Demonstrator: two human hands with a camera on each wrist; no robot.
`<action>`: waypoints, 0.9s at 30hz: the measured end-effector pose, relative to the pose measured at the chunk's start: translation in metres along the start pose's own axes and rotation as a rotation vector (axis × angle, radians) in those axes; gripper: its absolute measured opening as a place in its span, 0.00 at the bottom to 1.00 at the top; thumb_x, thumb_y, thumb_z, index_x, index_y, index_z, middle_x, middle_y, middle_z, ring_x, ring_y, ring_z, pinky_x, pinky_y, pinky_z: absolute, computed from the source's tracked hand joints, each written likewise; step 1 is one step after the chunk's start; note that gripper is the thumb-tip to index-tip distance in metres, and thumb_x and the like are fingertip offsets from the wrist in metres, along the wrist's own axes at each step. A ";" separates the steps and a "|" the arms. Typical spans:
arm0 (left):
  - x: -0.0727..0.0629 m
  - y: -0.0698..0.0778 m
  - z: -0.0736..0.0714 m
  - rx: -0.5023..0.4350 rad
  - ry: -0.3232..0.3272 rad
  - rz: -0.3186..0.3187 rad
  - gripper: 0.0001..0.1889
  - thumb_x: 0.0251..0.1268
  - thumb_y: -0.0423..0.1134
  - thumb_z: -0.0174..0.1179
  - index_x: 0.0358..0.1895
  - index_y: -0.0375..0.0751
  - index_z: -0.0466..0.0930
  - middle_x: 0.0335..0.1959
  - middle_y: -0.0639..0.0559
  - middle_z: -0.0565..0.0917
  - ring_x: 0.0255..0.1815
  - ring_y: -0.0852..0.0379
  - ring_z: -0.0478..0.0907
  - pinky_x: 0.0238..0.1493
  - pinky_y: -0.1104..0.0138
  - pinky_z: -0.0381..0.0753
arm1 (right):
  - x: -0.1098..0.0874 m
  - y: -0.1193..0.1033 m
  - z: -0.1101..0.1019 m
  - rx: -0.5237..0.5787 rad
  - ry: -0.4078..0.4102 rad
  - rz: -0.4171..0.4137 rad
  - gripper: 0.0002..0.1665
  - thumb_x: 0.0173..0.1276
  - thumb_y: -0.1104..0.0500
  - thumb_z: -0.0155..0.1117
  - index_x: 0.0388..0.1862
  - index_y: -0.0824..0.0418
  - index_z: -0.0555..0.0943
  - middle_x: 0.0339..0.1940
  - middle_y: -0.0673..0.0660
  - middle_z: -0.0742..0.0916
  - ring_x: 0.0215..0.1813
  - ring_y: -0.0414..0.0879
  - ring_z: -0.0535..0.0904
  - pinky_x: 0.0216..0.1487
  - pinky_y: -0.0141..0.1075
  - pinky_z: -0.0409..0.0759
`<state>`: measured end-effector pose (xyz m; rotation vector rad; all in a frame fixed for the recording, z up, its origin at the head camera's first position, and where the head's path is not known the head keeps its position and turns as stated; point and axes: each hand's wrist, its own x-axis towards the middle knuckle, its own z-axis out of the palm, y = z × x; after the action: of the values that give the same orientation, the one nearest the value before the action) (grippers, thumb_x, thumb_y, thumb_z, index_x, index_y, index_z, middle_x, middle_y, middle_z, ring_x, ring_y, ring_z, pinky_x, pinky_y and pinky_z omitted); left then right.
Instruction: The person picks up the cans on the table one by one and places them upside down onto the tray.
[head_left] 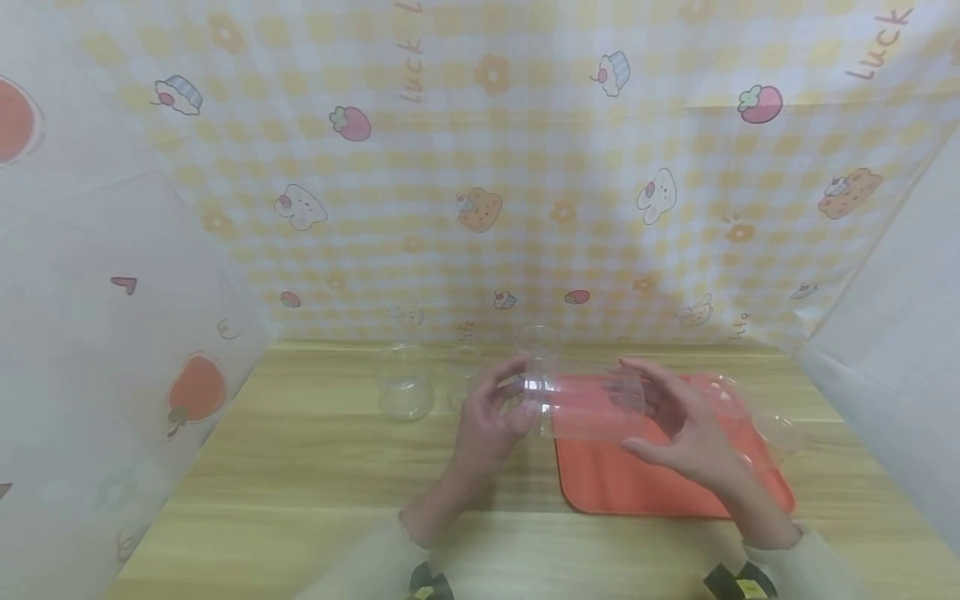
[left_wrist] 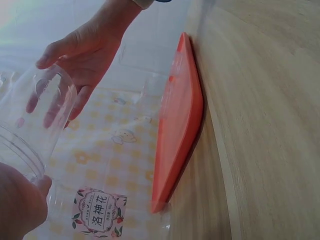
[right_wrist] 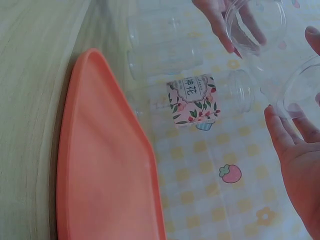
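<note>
Wooden table (head_left: 300, 454) carries clear jars (head_left: 406, 392) at left. Next, the left hand (head_left: 487, 425) grips the neck end of another clear jar (head_left: 592, 412), held sideways in the air. The right hand (head_left: 692, 429) spreads loosely straight fingers around its base, above the orange tray (head_left: 637, 487). From far, I judge it light, stiff, slippery; I would hold the neck gently.

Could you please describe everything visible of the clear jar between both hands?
The clear jar looks like plastic or glass: cylindrical, ringed at one end, no contents visible. It is held sideways, overlapping the orange tray in the head view. The left grip holds the ringed end; the right grip spreads about the other, contact unclear.
</note>
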<state>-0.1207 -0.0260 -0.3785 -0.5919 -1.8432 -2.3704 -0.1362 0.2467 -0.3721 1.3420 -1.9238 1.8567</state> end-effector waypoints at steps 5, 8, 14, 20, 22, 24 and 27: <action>-0.001 0.003 -0.003 0.021 -0.032 -0.007 0.31 0.63 0.35 0.66 0.71 0.39 0.70 0.69 0.45 0.70 0.65 0.44 0.73 0.55 0.55 0.83 | 0.000 0.000 0.001 0.006 0.000 -0.006 0.55 0.43 0.90 0.67 0.73 0.82 0.56 0.69 0.72 0.73 0.67 0.58 0.75 0.64 0.43 0.77; -0.001 0.002 -0.005 0.028 -0.054 -0.001 0.32 0.64 0.35 0.66 0.71 0.39 0.70 0.70 0.45 0.70 0.66 0.44 0.73 0.56 0.54 0.82 | 0.000 0.000 0.001 0.009 0.001 -0.008 0.55 0.43 0.90 0.67 0.73 0.83 0.57 0.69 0.73 0.73 0.67 0.58 0.74 0.65 0.44 0.76; -0.001 0.002 -0.009 0.077 -0.078 0.005 0.32 0.65 0.37 0.67 0.72 0.43 0.70 0.71 0.47 0.69 0.67 0.44 0.72 0.59 0.57 0.80 | -0.001 0.000 0.001 0.004 0.009 -0.004 0.55 0.43 0.90 0.67 0.73 0.83 0.57 0.68 0.72 0.74 0.67 0.58 0.74 0.65 0.44 0.76; -0.001 0.002 -0.013 0.103 -0.105 0.005 0.32 0.66 0.36 0.66 0.73 0.43 0.69 0.72 0.47 0.69 0.67 0.43 0.72 0.60 0.58 0.79 | -0.001 0.001 0.001 0.007 0.007 -0.007 0.55 0.42 0.90 0.67 0.73 0.83 0.56 0.68 0.72 0.74 0.68 0.58 0.74 0.65 0.44 0.76; -0.001 0.002 -0.014 0.103 -0.115 0.008 0.32 0.67 0.36 0.66 0.74 0.43 0.68 0.72 0.47 0.69 0.67 0.43 0.72 0.60 0.58 0.79 | 0.000 0.001 0.001 0.007 0.008 -0.007 0.55 0.42 0.90 0.67 0.73 0.82 0.57 0.68 0.72 0.74 0.68 0.58 0.74 0.65 0.44 0.76; -0.001 0.004 -0.015 0.104 -0.123 0.006 0.33 0.67 0.36 0.66 0.74 0.43 0.68 0.73 0.48 0.69 0.68 0.43 0.71 0.61 0.59 0.79 | 0.000 0.001 0.001 0.005 0.008 -0.008 0.56 0.42 0.90 0.67 0.73 0.82 0.57 0.68 0.72 0.74 0.68 0.58 0.74 0.64 0.44 0.76; -0.001 0.006 -0.017 0.096 -0.140 0.006 0.33 0.67 0.36 0.66 0.75 0.43 0.67 0.73 0.48 0.68 0.68 0.44 0.71 0.61 0.58 0.78 | 0.001 0.000 0.002 0.004 0.006 -0.016 0.55 0.42 0.90 0.67 0.73 0.83 0.57 0.69 0.73 0.74 0.68 0.58 0.74 0.64 0.44 0.76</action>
<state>-0.1220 -0.0439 -0.3768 -0.7692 -1.9948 -2.2754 -0.1361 0.2448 -0.3723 1.3480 -1.9017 1.8565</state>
